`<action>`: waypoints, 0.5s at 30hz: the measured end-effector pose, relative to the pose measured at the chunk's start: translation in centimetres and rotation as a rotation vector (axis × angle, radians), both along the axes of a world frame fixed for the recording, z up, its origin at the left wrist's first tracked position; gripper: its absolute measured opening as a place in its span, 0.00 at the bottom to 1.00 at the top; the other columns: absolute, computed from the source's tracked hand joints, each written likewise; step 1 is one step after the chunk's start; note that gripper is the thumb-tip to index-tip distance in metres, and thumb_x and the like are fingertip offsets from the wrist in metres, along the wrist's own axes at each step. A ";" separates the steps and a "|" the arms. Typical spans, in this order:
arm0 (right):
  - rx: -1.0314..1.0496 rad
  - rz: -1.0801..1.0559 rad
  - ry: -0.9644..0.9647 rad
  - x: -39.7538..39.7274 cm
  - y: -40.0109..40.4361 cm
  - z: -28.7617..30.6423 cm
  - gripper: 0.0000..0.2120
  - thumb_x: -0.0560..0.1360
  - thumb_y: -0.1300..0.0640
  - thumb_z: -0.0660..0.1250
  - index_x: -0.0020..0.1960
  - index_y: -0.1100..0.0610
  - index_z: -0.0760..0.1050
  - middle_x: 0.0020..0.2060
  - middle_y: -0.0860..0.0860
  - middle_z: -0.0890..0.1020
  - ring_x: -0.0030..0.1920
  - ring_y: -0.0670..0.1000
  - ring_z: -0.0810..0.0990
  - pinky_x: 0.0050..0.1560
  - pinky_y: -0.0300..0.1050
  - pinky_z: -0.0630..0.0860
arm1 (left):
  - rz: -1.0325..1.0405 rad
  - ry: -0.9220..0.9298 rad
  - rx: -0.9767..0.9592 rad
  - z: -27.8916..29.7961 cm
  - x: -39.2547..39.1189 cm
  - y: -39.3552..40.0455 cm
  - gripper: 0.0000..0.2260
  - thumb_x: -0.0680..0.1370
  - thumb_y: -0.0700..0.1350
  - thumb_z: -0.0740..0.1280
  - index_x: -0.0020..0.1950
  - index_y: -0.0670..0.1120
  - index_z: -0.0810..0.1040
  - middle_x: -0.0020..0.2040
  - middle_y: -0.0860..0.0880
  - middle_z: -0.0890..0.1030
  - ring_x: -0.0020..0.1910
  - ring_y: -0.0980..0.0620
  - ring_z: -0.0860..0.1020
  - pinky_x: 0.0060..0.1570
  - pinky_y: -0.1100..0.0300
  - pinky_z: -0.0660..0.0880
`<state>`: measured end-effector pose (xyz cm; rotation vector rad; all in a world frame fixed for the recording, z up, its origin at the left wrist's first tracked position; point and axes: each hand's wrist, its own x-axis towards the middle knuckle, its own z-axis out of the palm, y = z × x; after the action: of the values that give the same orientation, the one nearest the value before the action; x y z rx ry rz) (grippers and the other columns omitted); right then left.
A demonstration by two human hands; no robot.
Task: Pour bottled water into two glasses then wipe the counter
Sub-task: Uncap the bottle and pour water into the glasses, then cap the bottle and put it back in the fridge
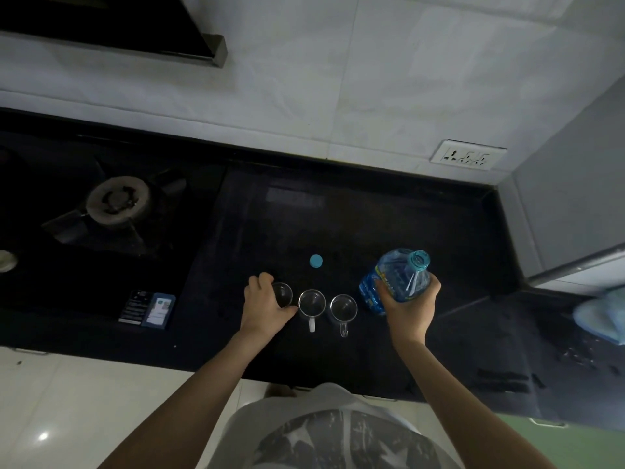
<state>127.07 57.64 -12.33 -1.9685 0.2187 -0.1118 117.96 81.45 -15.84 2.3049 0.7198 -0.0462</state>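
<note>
Three clear glass mugs stand in a row on the black counter (338, 214). My left hand (263, 308) grips the left glass (283, 294). The middle glass (311, 303) and the right glass (343, 308) stand free, handles toward me. My right hand (411, 308) holds a clear blue water bottle (394, 277) with a blue label, lifted and tilted, its open mouth pointing up and to the right. The bottle's blue cap (316, 261) lies on the counter behind the glasses.
A gas stove burner (116, 201) sits at the left. Two small cards or packets (147, 308) lie near the front edge. A light blue cloth (602, 314) rests at the far right. A wall socket (468, 155) is above the counter.
</note>
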 end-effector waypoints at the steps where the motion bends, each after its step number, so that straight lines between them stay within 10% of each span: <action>1: 0.000 0.001 0.000 0.0 0.0 0.0 0.36 0.63 0.51 0.82 0.60 0.41 0.61 0.58 0.48 0.76 0.57 0.46 0.78 0.52 0.39 0.77 | -0.040 0.044 -0.003 0.1 0.2 0.3 0.35 0.64 0.52 0.78 0.64 0.45 0.65 0.61 0.45 0.66 0.60 0.46 0.68 0.57 0.55 0.70; 15: 0.018 0.006 0.028 -0.1 -0.1 0.2 0.37 0.62 0.50 0.82 0.61 0.40 0.61 0.57 0.43 0.76 0.57 0.41 0.78 0.53 0.40 0.79 | -0.256 -0.082 0.020 2.5 7.0 1.0 0.25 0.75 0.53 0.69 0.69 0.47 0.68 0.62 0.48 0.72 0.62 0.51 0.70 0.57 0.60 0.68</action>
<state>126.99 57.56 -12.10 -1.9531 0.2315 -0.0778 124.97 82.42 -13.35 2.3906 0.3827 -0.0611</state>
